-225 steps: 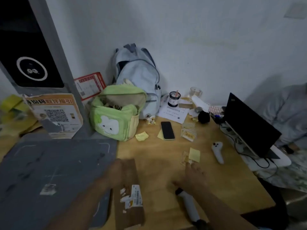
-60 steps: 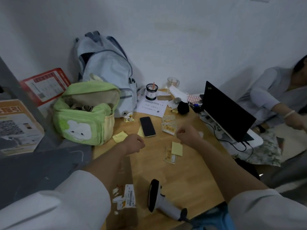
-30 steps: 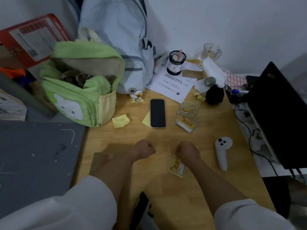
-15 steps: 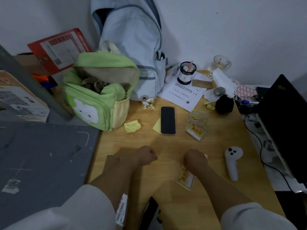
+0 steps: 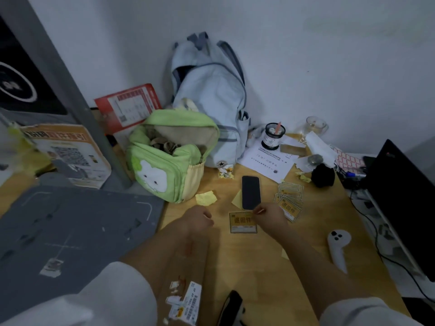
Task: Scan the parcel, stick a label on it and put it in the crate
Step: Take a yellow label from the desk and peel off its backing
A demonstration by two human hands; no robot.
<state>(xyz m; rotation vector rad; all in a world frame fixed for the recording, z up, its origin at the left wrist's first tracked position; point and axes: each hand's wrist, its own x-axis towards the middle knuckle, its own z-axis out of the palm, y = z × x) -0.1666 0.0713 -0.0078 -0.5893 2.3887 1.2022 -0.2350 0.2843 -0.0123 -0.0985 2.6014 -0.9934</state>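
Right hand (image 5: 270, 217) pinching yellow label (image 5: 242, 222) reading 退回件, left hand (image 5: 199, 218) fisted

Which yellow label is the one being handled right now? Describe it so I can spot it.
Start at the black phone lying mid-table. Just below its near end, between the two hands, lies a single yellow label, the right hand at its edge. Unlike the fanned label stack right of the phone, it lies alone.

Centre frame, an open green fabric bag (image 5: 169, 158) leans against a pale blue backpack (image 5: 211, 90); a black phone (image 5: 251, 192) lies face-up beside them, and a white controller (image 5: 337, 249) sits lower right.
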